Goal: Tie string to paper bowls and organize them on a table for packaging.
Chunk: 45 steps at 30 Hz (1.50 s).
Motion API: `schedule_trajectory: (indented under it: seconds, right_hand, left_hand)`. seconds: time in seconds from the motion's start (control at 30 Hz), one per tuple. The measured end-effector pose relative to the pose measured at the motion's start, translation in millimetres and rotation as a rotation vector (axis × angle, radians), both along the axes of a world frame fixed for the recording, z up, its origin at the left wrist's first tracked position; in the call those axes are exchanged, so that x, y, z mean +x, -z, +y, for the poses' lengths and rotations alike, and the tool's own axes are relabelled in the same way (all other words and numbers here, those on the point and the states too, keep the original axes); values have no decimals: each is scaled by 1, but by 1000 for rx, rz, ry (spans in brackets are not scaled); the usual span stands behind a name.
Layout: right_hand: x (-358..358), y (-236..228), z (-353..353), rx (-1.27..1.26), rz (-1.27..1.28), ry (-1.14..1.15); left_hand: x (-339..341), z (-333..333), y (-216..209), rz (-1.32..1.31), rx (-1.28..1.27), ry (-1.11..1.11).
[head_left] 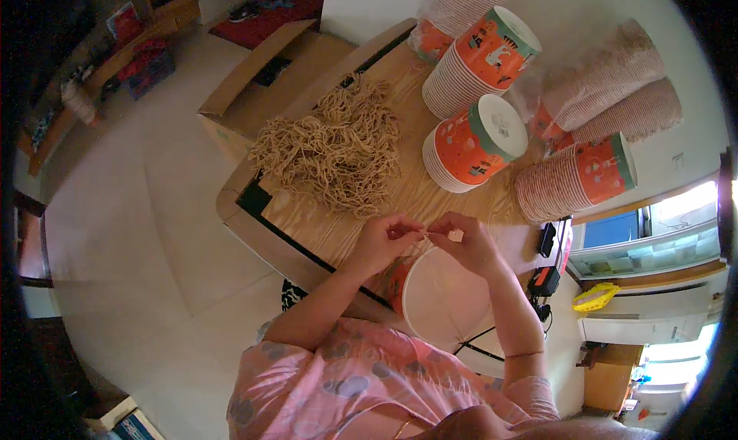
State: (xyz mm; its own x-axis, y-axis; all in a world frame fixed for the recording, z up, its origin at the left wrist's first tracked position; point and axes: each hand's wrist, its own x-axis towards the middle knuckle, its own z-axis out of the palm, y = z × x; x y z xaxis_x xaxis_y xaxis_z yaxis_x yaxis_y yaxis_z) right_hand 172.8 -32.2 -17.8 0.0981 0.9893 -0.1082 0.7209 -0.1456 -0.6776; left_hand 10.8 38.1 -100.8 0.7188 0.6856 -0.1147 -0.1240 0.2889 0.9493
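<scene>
1. Two bare hands meet above the near edge of the light wooden worktop (430, 186). The left hand (384, 240) and the right hand (465, 240) are almost touching at the fingertips.
2. Both hands are closed into a pinch – thumb against forefinger – and between them runs a thin tan piece of string (424, 233). The other fingers are curled in loosely.
3. Directly under the hands, just at the worktop's near edge and close to the person's body, is a round orange paper cup with a white inside (444, 298). Its opening faces toward the camera. The string is just above its rim; whether it passes through the cup wall I cannot tell.
4. Beyond the hands, in the middle of the worktop, lies a loose tangled heap of tan paper strings (334, 151).
5. To the right of this heap are several long stacks of nested orange paper cups (477, 144), lying on their sides – some of them wrapped in clear plastic.
6. An open brown cardboard box (261, 86) stands on the floor past the far left end of the worktop.
7. The person wears a pink patterned garment (361, 378), seen at the lower edge.
</scene>
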Motion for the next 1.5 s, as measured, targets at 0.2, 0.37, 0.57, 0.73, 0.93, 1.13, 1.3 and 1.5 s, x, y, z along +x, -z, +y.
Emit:
schedule_trajectory:
  seconds: [0.2,0.37,0.57,0.73,0.93,1.13,1.3,1.5]
  right_hand:
    - [2,1,7,-49,66,-20]
    - [4,8,6,-33,102,-11]
    - [0,4,7,-36,68,-11]
    - [-1,0,5,8,54,-21]
    - [-3,-6,5,13,27,-30]
    - [-5,-8,6,-62,25,18]
    - [-4,-6,6,-44,14,20]
    - [-6,-5,6,-11,64,9]
  left_hand:
    - [2,0,-3,-65,-7,-43]
    - [1,1,-4,-20,16,-72]
    - [0,1,-7,0,-16,-56]
    - [1,-1,-1,13,65,-120]
    - [3,-6,4,8,191,-201]
    - [-1,2,5,28,87,-97]
    - [1,0,1,22,76,-112]
    - [-2,-1,-11,90,73,-66]
